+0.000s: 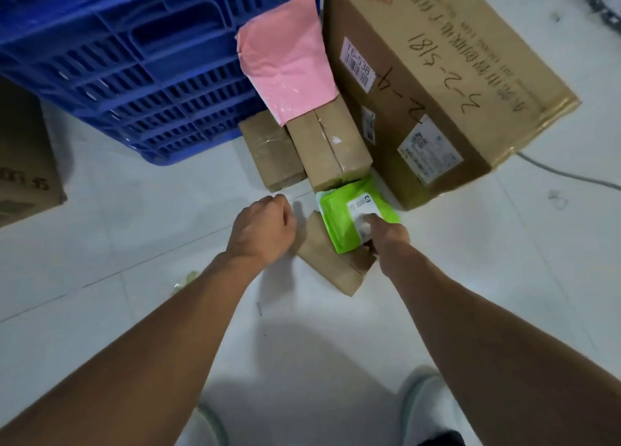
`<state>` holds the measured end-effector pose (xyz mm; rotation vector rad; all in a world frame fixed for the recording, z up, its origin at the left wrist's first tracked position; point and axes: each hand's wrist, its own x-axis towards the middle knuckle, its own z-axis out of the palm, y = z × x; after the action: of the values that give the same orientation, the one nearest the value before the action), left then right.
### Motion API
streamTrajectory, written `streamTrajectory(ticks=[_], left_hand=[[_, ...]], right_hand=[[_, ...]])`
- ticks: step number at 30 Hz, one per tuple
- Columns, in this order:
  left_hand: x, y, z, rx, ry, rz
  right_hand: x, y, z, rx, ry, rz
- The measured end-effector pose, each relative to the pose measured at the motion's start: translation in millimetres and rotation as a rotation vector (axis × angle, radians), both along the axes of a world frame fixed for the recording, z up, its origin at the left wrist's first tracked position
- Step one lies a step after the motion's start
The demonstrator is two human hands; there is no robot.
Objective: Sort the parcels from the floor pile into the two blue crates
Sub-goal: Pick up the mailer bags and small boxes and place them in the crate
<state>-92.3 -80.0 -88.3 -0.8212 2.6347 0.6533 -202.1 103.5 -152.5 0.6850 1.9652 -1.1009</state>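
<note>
Lift the green pouch (pixel 339 223), lying on a brown box (pixel 331 272) on the floor near the blue crate (pixel 134 75), by the corner pinched in the right hand (pixel 386 235); peel upward, not sideways; slide the left hand (pixel 262 230), curled and empty, underneath.

You're looking at white barcode label (pixel 358 63) on big cardboard box (pixel 470 85), reading "16-538"; handwritten "181" showing beside it; remaining print blurring out.
</note>
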Motion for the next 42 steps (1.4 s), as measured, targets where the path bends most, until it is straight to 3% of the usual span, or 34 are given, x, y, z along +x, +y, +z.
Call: streamTrajectory(ticks=[7, 8, 13, 18, 28, 36, 42], left_hand=[[-2, 1, 12, 0.001, -0.044, -0.051], [1, 1, 20, 0.001, -0.043, -0.055], [20, 2, 76, 0.011, -0.072, -0.036], [30, 8, 157, 0.024, -0.101, -0.027], [50, -8, 382, 0.21, -0.244, 0.055], [120, -44, 569, 0.279, -0.175, 0.18], [176, -95, 672, 0.326, 0.022, 0.329]], right_hand=[[1, 3, 15, -0.184, -0.072, -0.217], [0, 7, 20, -0.181, -0.062, -0.33], [13, 27, 74, -0.093, -0.097, -0.265], [29, 35, 171, -0.018, -0.12, -0.332], [48, 37, 417, 0.009, -0.035, -0.056], [86, 13, 630, -0.099, 0.178, 0.279], [117, -25, 731, -0.118, 0.324, 0.392]])
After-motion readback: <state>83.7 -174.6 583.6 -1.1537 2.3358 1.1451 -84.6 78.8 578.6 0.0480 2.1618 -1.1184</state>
